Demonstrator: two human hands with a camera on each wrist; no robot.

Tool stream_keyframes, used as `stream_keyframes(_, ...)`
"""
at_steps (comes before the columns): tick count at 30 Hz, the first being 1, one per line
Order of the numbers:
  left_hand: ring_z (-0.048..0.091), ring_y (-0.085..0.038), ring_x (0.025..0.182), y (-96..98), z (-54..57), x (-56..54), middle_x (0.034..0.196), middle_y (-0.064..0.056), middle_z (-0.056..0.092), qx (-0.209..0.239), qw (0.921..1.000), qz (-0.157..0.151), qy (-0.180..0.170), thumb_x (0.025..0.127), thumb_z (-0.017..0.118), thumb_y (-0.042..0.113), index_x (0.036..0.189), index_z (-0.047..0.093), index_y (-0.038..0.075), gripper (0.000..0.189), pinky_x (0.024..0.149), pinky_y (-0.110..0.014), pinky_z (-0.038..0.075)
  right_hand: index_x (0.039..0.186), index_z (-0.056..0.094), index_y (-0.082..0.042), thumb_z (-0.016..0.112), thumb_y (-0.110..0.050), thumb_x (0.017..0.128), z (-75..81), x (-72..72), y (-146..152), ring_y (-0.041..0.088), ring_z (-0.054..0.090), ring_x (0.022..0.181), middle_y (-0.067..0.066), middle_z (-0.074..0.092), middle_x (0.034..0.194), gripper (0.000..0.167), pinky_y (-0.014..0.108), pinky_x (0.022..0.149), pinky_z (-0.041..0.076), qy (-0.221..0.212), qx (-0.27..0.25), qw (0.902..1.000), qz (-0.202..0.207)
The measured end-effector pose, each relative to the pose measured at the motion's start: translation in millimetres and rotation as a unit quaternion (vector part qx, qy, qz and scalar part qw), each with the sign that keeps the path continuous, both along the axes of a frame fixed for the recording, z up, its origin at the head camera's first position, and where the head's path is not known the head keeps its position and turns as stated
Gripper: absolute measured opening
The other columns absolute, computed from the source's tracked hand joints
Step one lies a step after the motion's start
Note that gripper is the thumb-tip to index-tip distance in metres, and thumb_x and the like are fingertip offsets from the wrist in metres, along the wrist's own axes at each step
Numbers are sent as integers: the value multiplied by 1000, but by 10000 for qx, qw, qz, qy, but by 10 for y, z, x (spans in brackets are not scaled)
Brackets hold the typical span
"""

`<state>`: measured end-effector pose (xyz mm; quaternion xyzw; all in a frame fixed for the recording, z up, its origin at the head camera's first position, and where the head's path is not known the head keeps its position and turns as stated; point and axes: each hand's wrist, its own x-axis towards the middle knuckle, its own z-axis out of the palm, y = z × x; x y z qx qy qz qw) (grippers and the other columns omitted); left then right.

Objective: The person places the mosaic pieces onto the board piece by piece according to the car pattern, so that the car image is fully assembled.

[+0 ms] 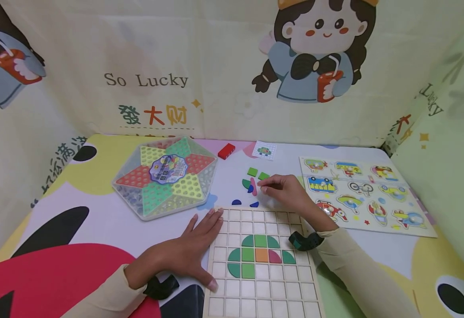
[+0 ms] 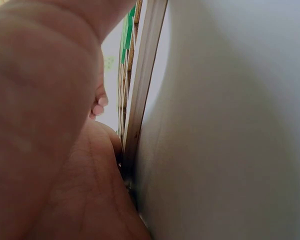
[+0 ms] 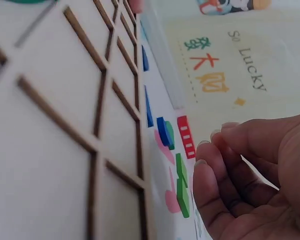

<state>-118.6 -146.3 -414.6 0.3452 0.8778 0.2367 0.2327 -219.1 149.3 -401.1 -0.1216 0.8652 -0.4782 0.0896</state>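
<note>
A wooden grid board (image 1: 233, 301) lies in front of me with green quarter-circle and square tiles, an orange square tile (image 1: 261, 255) and a dark pink quarter-circle tile (image 1: 274, 256) in its cells. My left hand (image 1: 192, 247) rests spread along the board's left edge, thumb and fingertips on the frame. Beyond the board, my right hand (image 1: 285, 194) reaches to the loose tiles, fingers curled and thumb tip close to the index; nothing shows between them in the right wrist view. Nearest are a pink piece (image 1: 253, 186), a blue piece (image 3: 165, 132) and green squares (image 3: 182, 198).
A hexagonal peg-board box (image 1: 164, 190) stands left of the loose tiles. At the back are a red block (image 1: 226, 151) and a small pattern card (image 1: 264, 150). On the right lies a vehicle picture puzzle (image 1: 359, 187). Two blue half-circle pieces (image 1: 237, 202) lie behind the board.
</note>
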Motion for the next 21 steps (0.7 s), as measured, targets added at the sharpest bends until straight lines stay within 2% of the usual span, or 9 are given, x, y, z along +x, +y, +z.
stream_keyframes(5,-17,-21,145,8,3,3,162,-3,-13,-22,10000,3,28,66,76,70,156,2,5,133,110,-55,-13,112,73,-6,66,-11,94,0,-138,12,22,62,89,7,72,100,20,26,69,46,185,153,9994,-259)
stream_keyframes(11,-18,-21,145,-1,-12,2,162,-2,-13,-40,10000,0,55,66,75,71,156,2,5,133,110,-55,-12,115,72,-7,65,-13,95,-65,-293,41,24,60,106,8,68,115,22,32,84,49,32,241,9980,-578)
stream_keyframes(15,-18,-20,145,-4,-20,-3,162,-2,-14,-17,10000,-8,67,66,75,71,156,2,6,133,110,-55,-12,118,70,-7,65,-11,94,-100,-350,30,25,60,105,9,67,117,24,36,88,50,61,319,9969,-720)
stream_keyframes(21,-17,-21,145,2,-20,-1,162,-3,-13,-1,10000,-4,52,66,75,71,156,2,6,133,110,-56,-12,120,68,-6,67,-12,93,-147,-428,-7,26,60,101,11,66,116,28,37,88,50,126,594,9950,-794)
